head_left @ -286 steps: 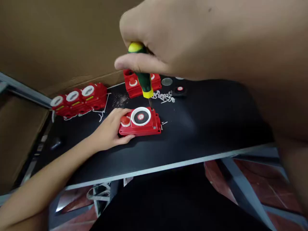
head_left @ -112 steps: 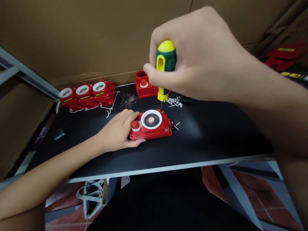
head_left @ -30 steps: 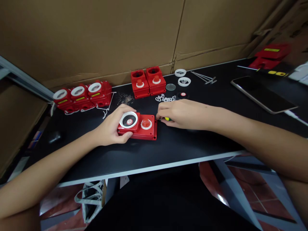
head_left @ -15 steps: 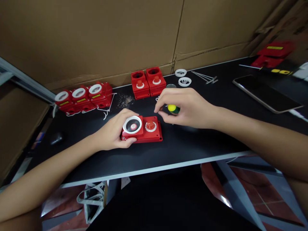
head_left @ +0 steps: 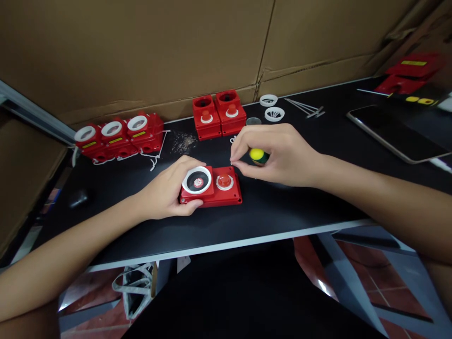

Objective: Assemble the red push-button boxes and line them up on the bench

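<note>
My left hand (head_left: 173,187) is wrapped round the left end of a red box-shaped unit (head_left: 231,194), which lies flat on the black table. The unit has a white ring (head_left: 185,181) round a dark round opening and a translucent red dome (head_left: 224,180) beside it. Just above the unit's right corner, my right hand (head_left: 273,155) is closed, thumb and forefinger pinched on a tiny light-coloured piece too small to name. Tucked in that same palm is the yellow-and-green handle (head_left: 257,154) of what looks like a screwdriver; its shaft is hidden.
Several similar red units (head_left: 118,139) with white rings stand at back left. Two without rings (head_left: 219,113) stand at back centre. Loose white rings (head_left: 274,114), thin metal rods (head_left: 305,107), a phone (head_left: 399,132) and another screwdriver (head_left: 406,99) lie to the right. Cardboard (head_left: 158,52) walls the back.
My right hand has moved slightly closer to the red unit's corner, and a tiny light piece now shows at its fingertips. The left hand keeps its hold. The camera view has shifted slightly.
</note>
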A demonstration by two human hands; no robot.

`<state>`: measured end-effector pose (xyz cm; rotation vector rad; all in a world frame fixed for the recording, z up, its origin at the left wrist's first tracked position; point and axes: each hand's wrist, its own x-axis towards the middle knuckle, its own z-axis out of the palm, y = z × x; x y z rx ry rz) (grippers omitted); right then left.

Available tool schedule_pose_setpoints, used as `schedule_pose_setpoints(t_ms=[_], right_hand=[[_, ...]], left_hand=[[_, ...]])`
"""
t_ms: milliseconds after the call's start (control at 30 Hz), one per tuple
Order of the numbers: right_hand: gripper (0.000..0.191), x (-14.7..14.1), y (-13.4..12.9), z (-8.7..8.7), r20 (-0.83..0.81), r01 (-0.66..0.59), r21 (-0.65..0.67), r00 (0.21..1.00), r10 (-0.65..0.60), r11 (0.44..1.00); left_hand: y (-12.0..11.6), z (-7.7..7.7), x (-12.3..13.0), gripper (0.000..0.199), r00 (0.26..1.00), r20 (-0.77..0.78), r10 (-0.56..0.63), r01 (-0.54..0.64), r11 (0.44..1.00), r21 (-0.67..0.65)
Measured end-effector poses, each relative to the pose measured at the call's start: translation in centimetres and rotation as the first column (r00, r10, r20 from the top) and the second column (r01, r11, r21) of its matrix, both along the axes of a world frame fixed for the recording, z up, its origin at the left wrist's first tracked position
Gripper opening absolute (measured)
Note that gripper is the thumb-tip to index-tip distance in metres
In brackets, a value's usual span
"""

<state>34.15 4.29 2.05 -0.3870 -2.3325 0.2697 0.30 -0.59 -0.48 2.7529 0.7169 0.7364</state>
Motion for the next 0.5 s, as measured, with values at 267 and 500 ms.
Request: schedule_pose_setpoints(t_ms=[267,500], right_hand=[[0.012,0.03,-0.05,-0.03,0.103,-0.045,-0.091,0.993,0.054,0.995],[0.007,0.28,0.13,-0.21,0.102,-0.069,-0.099,0.992,0.079,0.993]], left_hand=[[0.05,0.02,0.03,0.067,1.000,0.007,0.016,-0.015,0.999,-0.047],[0.02,0.01,-0.04,0.070,0.999,-0.023,0.033,-0.034,0.998,-0.058]])
